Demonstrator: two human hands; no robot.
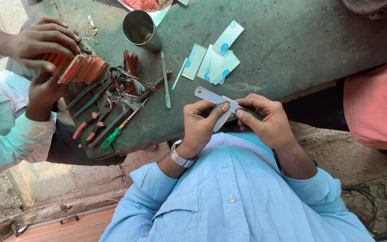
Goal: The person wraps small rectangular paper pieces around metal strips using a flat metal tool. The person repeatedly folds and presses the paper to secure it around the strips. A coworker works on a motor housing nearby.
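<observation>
The person holds a flat grey strip (pixel 211 97) in front of the chest, just off the near edge of the green table (pixel 292 40). It looks like a thin metal blade or gauge, with a small hole near its far left end. A white paper slip (pixel 223 117) is folded around its middle. The strip should be light and stiff, smooth enough to slide between fingers, with edges that could bite; the paper is soft, creases easily and could slip off. The best hold is a pinch across the flat faces near the middle, where the paper sits, not on the edges.

The left hand (pixel 199 123) is curled narrow, thumb pressing the paper onto the strip. The right hand (pixel 265 121) is also closed narrow, fingers wrapped around the strip's right end, which they hide.

At the left a co-worker's 2 hands (pixel 45 42) grip a bundle of red strips (pixel 81 67). Nearby lie pliers (pixel 86 125), a green screwdriver (pixel 115 134), copper wire (pixel 128 83), a steel cup (pixel 140 29) and loose paper pieces (pixel 216 58)
</observation>
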